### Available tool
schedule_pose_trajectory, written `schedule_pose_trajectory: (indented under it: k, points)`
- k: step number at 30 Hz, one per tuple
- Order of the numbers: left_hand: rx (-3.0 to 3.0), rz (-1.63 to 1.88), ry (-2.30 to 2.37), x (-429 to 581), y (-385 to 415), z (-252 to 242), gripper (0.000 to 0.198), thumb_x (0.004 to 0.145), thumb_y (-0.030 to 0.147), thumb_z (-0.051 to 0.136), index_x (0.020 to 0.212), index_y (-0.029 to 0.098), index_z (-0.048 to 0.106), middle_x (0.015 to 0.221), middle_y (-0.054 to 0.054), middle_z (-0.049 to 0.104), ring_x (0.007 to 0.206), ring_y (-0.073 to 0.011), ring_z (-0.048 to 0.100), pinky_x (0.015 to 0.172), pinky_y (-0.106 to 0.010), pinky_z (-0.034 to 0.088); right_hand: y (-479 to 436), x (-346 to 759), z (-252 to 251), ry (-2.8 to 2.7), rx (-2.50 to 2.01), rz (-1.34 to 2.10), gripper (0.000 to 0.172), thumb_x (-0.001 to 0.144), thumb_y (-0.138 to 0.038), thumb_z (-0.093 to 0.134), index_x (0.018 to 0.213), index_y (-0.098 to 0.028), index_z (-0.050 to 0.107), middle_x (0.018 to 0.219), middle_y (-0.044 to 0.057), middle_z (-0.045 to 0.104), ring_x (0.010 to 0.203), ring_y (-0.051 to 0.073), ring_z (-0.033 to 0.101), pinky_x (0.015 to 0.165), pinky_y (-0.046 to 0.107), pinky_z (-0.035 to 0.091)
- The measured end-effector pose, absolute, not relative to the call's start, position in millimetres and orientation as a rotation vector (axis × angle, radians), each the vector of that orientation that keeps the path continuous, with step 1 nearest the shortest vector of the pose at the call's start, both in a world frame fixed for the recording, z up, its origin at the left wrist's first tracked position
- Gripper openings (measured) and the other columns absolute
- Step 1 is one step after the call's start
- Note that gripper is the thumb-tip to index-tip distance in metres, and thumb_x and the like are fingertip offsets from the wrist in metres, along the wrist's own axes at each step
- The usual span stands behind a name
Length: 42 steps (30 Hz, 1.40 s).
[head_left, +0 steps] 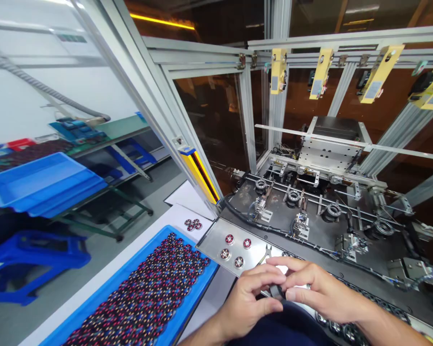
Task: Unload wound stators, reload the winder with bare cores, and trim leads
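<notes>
Low in the middle of the view, my left hand (250, 300) and my right hand (315, 288) meet, fingers curled around a small dark ring-shaped part (275, 291) pinched between them. Just beyond them lies a metal plate (216, 235) carrying several small round red-and-silver parts (230, 239). A small pair of cutters or tweezers (266, 253) rests on that plate near my fingertips. To the left a blue tray (187, 300) is filled with many similar dark round parts (147, 293).
A machine bed (321, 216) with coil fixtures and cabling stretches behind the plate, inside an aluminium frame (187, 144) with a yellow light-curtain bar (200, 175). Yellow-tagged units (278, 69) hang above. Left are stacked blue trays (39, 185), a blue stool (36, 262) and a bench.
</notes>
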<state>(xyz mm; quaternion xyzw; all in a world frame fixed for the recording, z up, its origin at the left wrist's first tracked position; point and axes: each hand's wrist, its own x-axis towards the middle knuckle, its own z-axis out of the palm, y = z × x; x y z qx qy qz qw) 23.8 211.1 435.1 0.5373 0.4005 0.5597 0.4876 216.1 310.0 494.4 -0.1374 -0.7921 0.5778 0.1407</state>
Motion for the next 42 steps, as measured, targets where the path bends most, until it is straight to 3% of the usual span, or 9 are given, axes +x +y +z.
schedule_pose_trajectory:
  k: [11,14,16,19,21,24,28,34,42]
  points:
    - [1.404,1.297,1.022,5.7,227.6,441.9,0.034,0.079,0.047,0.078,0.107,0.028,0.080,0.104,-0.012,0.077,0.100,-0.0268,0.072,0.093,-0.039,0.056,330.7,195.0,496.6,-2.465,-0.177,1.588,0.015,0.095,-0.023,0.061,0.100,-0.019,0.074,0.145,0.012,0.058,0.143,0.026,0.046,0.115,0.049,0.043]
    - [1.381,1.321,1.166,-6.8,231.3,430.5,0.047,0.075,0.045,0.083,0.118,0.028,0.075,0.109,-0.012,0.078,0.098,-0.0267,0.073,0.090,-0.036,0.058,350.3,182.7,496.1,-2.452,-0.214,1.617,0.016,0.095,-0.026,0.061,0.091,-0.017,0.073,0.142,0.014,0.061,0.140,0.027,0.050,0.112,0.047,0.047]
    - [1.305,1.368,1.349,-23.7,233.7,414.2,0.056,0.076,0.042,0.083,0.128,0.026,0.069,0.118,-0.012,0.076,0.100,-0.0265,0.073,0.090,-0.035,0.059,380.1,169.9,494.0,-2.486,-0.286,1.538,0.021,0.098,-0.030,0.058,0.087,-0.017,0.071,0.145,0.014,0.057,0.138,0.027,0.052,0.110,0.047,0.049]
    - [1.078,1.462,1.725,-60.0,236.8,374.0,0.051,0.088,0.043,0.069,0.134,0.022,0.063,0.127,-0.014,0.072,0.112,-0.0277,0.070,0.101,-0.041,0.055,450.7,139.4,483.5,-2.574,-0.451,1.216,0.029,0.101,-0.032,0.051,0.087,-0.017,0.072,0.153,0.012,0.049,0.140,0.025,0.050,0.115,0.050,0.042]
    - [0.938,1.498,1.974,-84.2,237.0,339.2,0.053,0.091,0.048,0.060,0.136,0.020,0.059,0.132,-0.016,0.068,0.120,-0.0301,0.066,0.109,-0.048,0.048,504.8,112.3,469.3,-2.685,-0.634,0.960,0.029,0.101,-0.026,0.050,0.088,-0.016,0.073,0.147,0.013,0.056,0.141,0.024,0.049,0.115,0.045,0.042]
    - [0.818,1.398,2.151,-106.9,232.7,287.1,0.063,0.093,0.053,0.054,0.145,0.018,0.049,0.144,-0.017,0.059,0.134,-0.0329,0.055,0.117,-0.053,0.039,571.4,70.2,440.5,-2.716,-0.804,0.884,0.025,0.099,-0.022,0.055,0.085,-0.012,0.073,0.135,0.018,0.063,0.141,0.028,0.047,0.114,0.043,0.042]
    - [0.709,1.382,2.122,-106.2,224.4,244.7,0.068,0.097,0.054,0.043,0.154,0.017,0.033,0.154,-0.019,0.048,0.142,-0.0313,0.048,0.120,-0.050,0.035,613.4,31.0,403.6,-2.796,-0.882,0.859,0.022,0.096,-0.031,0.063,0.108,-0.014,0.069,0.136,0.011,0.062,0.130,0.027,0.056,0.110,0.052,0.044]
    - [0.738,1.365,1.992,-93.2,226.1,243.4,0.066,0.099,0.054,0.040,0.154,0.018,0.029,0.150,-0.019,0.052,0.139,-0.0287,0.051,0.120,-0.049,0.035,626.3,19.3,376.1,-2.920,-0.910,0.839,0.028,0.097,-0.034,0.062,0.118,-0.016,0.065,0.134,0.010,0.061,0.123,0.026,0.059,0.105,0.051,0.049]
    - [0.759,1.325,2.020,-90.6,230.8,248.8,0.063,0.097,0.055,0.043,0.148,0.018,0.039,0.140,-0.018,0.061,0.132,-0.0299,0.058,0.115,-0.050,0.039,626.8,11.8,378.4,-3.006,-1.066,0.796,0.027,0.098,-0.034,0.061,0.118,-0.016,0.064,0.128,0.010,0.064,0.112,0.023,0.064,0.097,0.045,0.054]
